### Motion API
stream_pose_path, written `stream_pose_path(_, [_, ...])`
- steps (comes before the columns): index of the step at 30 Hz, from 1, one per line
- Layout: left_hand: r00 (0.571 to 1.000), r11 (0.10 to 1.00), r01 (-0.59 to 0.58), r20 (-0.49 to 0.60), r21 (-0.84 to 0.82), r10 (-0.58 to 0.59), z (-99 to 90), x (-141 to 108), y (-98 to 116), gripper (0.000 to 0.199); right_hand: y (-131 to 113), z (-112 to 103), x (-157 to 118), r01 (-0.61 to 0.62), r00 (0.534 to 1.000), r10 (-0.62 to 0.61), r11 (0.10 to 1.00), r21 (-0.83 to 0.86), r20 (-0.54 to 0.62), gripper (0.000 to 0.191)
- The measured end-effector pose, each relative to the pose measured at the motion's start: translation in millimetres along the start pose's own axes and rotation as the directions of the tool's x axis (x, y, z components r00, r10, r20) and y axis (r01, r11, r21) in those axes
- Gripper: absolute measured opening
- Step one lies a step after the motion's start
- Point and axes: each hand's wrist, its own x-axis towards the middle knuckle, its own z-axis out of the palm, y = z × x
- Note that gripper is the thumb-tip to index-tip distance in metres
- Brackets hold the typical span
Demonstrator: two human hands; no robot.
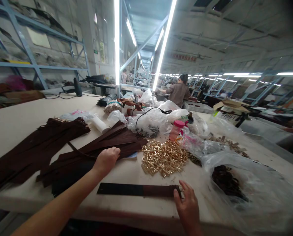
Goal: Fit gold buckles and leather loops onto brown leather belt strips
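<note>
My left hand (108,160) is closed over the near edge of a fanned pile of dark brown straps (121,139). One narrow strap (79,150) rises from the pile and runs into its fingers. In front of me a short belt piece (158,190), black at the left and brown at the right, lies flat on the table. Its right end carries a buckle and a loop, partly hidden by fingers. The thumb and fingers of my right hand (188,203) close around that end. Just beyond is a heap of gold-coloured metal buckles (164,156).
Another brown strap stack (35,150) lies left. Behind the buckles stand a pink-lidded bottle (176,129) and crumpled plastic bags (151,121). At right, a clear bag (254,186) holds dark loops. A person (179,91) works farther back, near an open carton (231,109).
</note>
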Motion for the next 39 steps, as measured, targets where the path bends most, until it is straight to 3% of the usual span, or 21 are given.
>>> stream_pose_path(2, [0.995,0.995,-0.102,-0.003,0.010,0.102,-13.3,-16,10,0.013,-23,-1,2,-0.092,0.995,0.087,0.989,0.119,0.053,0.046])
stream_pose_path(4, [0.980,0.980,-0.200,0.001,-0.014,0.200,-22.1,-36,24,0.012,-50,4,3,-0.276,0.951,0.212,0.910,0.308,0.225,0.052])
stream_pose_path(7, [0.952,0.947,-0.297,0.040,-0.118,0.304,-20.1,-70,48,0.007,-84,18,-4,-0.595,0.795,0.350,0.606,0.528,0.494,0.063])
stream_pose_path(9, [0.948,0.936,-0.299,0.053,-0.185,0.314,-10.3,-90,61,0.007,-96,25,-12,-0.703,0.710,0.408,0.448,0.552,0.574,0.060])
stream_pose_path(13, [0.956,0.919,-0.234,0.099,-0.318,0.277,7.2,-119,77,0.009,-96,27,-24,-0.775,0.632,0.512,0.433,0.460,0.581,0.041])
stream_pose_path(15, [0.957,0.906,-0.178,0.146,-0.384,0.250,9.8,-124,85,0.022,-94,23,-29,-0.783,0.621,0.529,0.436,0.444,0.578,0.038])
stream_pose_path(18, [0.956,0.878,-0.128,0.179,-0.461,0.233,9.7,-122,96,0.058,-95,17,-35,-0.779,0.625,0.513,0.458,0.428,0.588,0.036])
stream_pose_path(22, [0.929,0.825,-0.093,0.249,-0.558,0.273,10.3,-117,97,0.060,-96,9,-35,-0.770,0.638,0.574,0.482,0.419,0.513,0.031])
stream_pose_path(25, [0.903,0.776,0.007,0.336,-0.630,0.265,10.5,-118,79,0.060,-92,4,-28,-0.749,0.652,0.622,0.443,0.492,0.433,0.026])
stream_pose_path(32, [0.860,0.633,0.205,0.446,-0.747,0.248,-2.2,-127,15,0.053,-81,3,-16,-0.710,0.640,0.707,0.392,0.585,0.303,0.022])
stream_pose_path(35, [0.798,0.587,0.279,0.524,-0.760,0.299,-10.9,-129,4,0.044,-80,1,-14,-0.702,0.623,0.697,0.299,0.646,0.354,0.035])
stream_pose_path(39, [0.675,0.508,0.356,0.592,-0.784,0.440,-16.3,-132,9,0.036,-79,-8,-11,-0.698,0.645,0.558,0.151,0.700,0.522,0.037])
